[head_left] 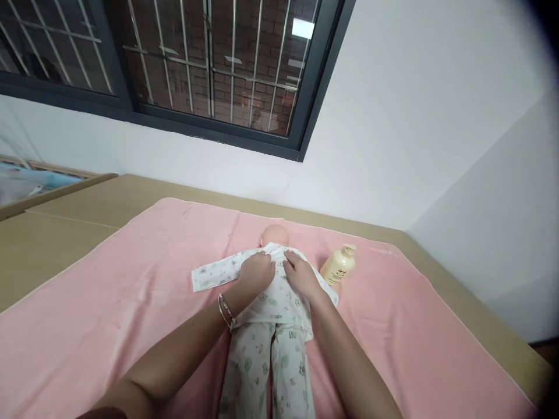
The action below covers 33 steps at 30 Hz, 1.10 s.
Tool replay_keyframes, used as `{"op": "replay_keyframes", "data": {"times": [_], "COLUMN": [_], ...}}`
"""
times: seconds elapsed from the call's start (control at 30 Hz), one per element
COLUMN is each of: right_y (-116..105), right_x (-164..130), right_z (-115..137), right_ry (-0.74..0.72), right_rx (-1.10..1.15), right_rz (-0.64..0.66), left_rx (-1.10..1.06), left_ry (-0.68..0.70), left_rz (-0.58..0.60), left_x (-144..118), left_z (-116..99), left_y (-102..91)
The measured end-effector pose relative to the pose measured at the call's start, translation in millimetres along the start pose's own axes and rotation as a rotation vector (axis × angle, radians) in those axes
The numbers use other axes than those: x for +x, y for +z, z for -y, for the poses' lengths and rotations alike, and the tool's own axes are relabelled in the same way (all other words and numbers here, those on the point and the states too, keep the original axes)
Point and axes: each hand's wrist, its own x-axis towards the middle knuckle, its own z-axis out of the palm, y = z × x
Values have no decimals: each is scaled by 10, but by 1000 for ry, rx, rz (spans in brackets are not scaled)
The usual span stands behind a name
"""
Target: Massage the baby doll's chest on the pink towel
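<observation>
A baby doll (275,235) lies on its back on a pink towel (131,291), head toward the wall. It wears a white printed top and matching trousers (262,361). My left hand (255,272), with bracelets at the wrist, rests palm down on the doll's chest, fingers curled on the cloth near the collar. Beside it, my right hand (301,274) lies flat on the chest, its fingertips at the neckline. One printed sleeve (213,274) lies spread out to the left. Whether either hand pinches the fabric is hidden.
A cream pump bottle (338,265) lies tilted on the towel just right of the doll's shoulder. The towel covers a tan tabletop (65,215) set against a white wall under a barred window. A wooden-framed cot (39,177) stands at the far left.
</observation>
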Motion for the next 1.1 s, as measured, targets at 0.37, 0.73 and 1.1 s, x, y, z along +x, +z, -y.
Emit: {"op": "replay_keyframes", "data": {"times": [0.37, 0.73, 1.1], "right_y": [-15, 155, 145], "right_x": [-145, -58, -118], "right_z": [271, 165, 242], "right_ry": [63, 36, -94], "right_rx": [-167, -101, -126], "right_rz": [-32, -76, -195], "left_rx": [-80, -110, -258], "left_ry": [77, 99, 83], "left_rz": [-169, -234, -174], "left_x": [109, 194, 248], "left_z": [138, 210, 262], "left_y": [271, 510, 422]}}
